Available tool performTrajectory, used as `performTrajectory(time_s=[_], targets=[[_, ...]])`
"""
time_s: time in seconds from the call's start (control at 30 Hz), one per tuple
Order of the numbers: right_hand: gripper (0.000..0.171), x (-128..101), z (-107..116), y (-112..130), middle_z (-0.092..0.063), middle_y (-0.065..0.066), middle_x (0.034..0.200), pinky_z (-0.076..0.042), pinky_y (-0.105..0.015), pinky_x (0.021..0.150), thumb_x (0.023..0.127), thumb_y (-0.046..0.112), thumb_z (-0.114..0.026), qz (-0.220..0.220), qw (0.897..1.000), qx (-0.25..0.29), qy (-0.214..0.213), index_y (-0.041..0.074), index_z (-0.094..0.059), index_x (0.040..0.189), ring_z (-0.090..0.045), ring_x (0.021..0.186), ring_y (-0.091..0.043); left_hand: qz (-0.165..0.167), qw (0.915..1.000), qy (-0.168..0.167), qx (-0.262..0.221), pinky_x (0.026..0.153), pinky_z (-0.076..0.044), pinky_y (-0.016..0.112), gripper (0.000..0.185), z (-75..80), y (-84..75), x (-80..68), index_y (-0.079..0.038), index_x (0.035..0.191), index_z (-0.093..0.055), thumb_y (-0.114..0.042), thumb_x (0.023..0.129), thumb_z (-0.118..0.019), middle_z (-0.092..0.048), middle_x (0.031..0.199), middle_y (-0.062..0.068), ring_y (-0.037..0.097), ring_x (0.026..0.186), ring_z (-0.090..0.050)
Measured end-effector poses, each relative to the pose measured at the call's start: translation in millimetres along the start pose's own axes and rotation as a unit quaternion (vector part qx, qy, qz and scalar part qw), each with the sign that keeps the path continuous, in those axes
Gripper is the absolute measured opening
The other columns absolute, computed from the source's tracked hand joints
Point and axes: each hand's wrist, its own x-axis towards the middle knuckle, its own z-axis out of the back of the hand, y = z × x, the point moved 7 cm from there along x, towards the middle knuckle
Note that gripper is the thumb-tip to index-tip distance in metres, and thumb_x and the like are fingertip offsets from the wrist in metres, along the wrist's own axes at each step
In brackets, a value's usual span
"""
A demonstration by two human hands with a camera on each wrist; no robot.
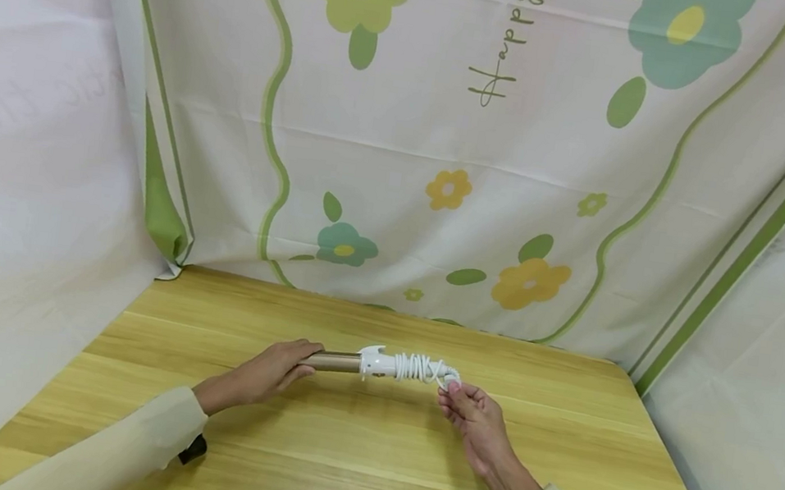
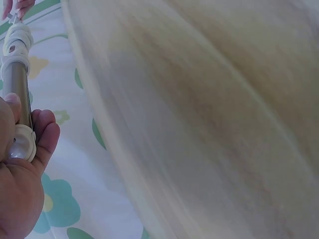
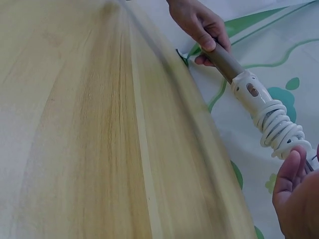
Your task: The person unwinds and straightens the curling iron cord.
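Two hands hold one curling iron (image 1: 377, 364) up in the air, just above the wooden worktop (image 1: 350, 455). It lies about flat, going left to right.

Left hand (image 1: 271, 374) grips the metal barrel (image 1: 336, 362) end. Its fingers curl round it, thumb on top. In the left wrist view the barrel's white tip (image 2: 22, 144) sits in the palm, w/ fingers (image 2: 45, 132) bent round it.

The white handle (image 1: 380, 362) is on the right side. A white cord (image 1: 421, 367) is wound round it in many loops. In the right wrist view the loops (image 3: 279, 129) look thick & bunched, close to the end of the handle.

Right hand (image 1: 473, 421) is at the cord end. Its fingertips touch the last bit of the cord and seem to pinch it, fingers bent. The right wrist view shows only part of this hand (image 3: 296, 199), a finger pointing up beside the loops.

Both arms wear pale cream sleeves (image 1: 127, 450). Black straps sit at the wrists.

Behind the worktop hangs a white cloth (image 1: 450, 145) w/ green wavy lines, big flowers in green, teal & yellow, & the word "Happy". More pale cloth hangs at left & right.
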Motion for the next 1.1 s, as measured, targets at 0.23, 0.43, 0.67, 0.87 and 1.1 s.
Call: performTrajectory(time_s=[0.23, 0.43, 0.67, 0.87, 1.1], targets=[[0.018, -1, -1, 2, -0.072, 0.000, 0.088, -0.055, -0.021, 0.075, 0.101, 0.013, -0.058, 0.017, 1.000, 0.001, -0.012, -0.001, -0.050, 0.110, -0.066, 0.079, -0.008, -0.002, 0.9999, -0.012, 0.008, 0.069, -0.048, 0.025, 0.032, 0.9, -0.6, -1.7, -0.004, 0.131, -0.055, -0.017, 0.102, -0.055, -0.065, 0.103, 0.001, 0.004, 0.079, -0.054], [0.018, -2, 0, 1, -0.070, 0.000, 0.087, -0.055, -0.020, 0.073, 0.101, 0.013, -0.056, 0.014, 1.000, -0.019, -0.020, -0.001, -0.049, 0.110, -0.066, 0.079, -0.009, -0.001, 0.9997, -0.016, 0.020, 0.071, -0.051, 0.028, 0.034, 0.7, -2.0, -3.5, 0.000, 0.132, -0.055, -0.017, 0.102, -0.055, -0.066, 0.111, 0.006, 0.009, 0.085, -0.059], [0.015, -2, -1, 0, -0.068, 0.000, 0.084, -0.053, -0.020, 0.070, 0.102, 0.014, -0.056, 0.008, 0.999, -0.029, -0.020, 0.001, -0.050, 0.106, -0.062, 0.076, -0.009, -0.009, 0.9985, -0.038, 0.039, 0.070, -0.052, 0.028, 0.033, 0.2, -2.8, -5.9, -0.002, 0.132, -0.056, -0.015, 0.101, -0.056, -0.066, 0.111, 0.006, 0.009, 0.085, -0.060], [0.020, -3, -2, 4, -0.069, 0.000, 0.090, -0.055, -0.022, 0.078, 0.101, 0.017, -0.057, 0.004, 1.000, -0.014, 0.001, 0.000, -0.050, 0.110, -0.065, 0.083, -0.009, 0.000, 0.9985, -0.039, 0.037, 0.070, -0.052, 0.028, 0.033, 1.0, -2.5, -5.4, -0.002, 0.132, -0.055, -0.017, 0.102, -0.055, -0.066, 0.110, 0.006, 0.009, 0.084, -0.060], [0.021, -5, -6, 14, -0.071, 0.000, 0.098, -0.055, -0.020, 0.085, 0.099, 0.007, -0.059, 0.013, 0.998, 0.033, 0.046, 0.002, -0.045, 0.115, -0.068, 0.089, -0.008, 0.011, 0.9989, -0.036, 0.026, 0.070, -0.050, 0.028, 0.033, 5.0, -1.1, -3.3, -0.003, 0.132, -0.056, -0.018, 0.102, -0.054, -0.066, 0.104, 0.004, 0.008, 0.081, -0.058]])
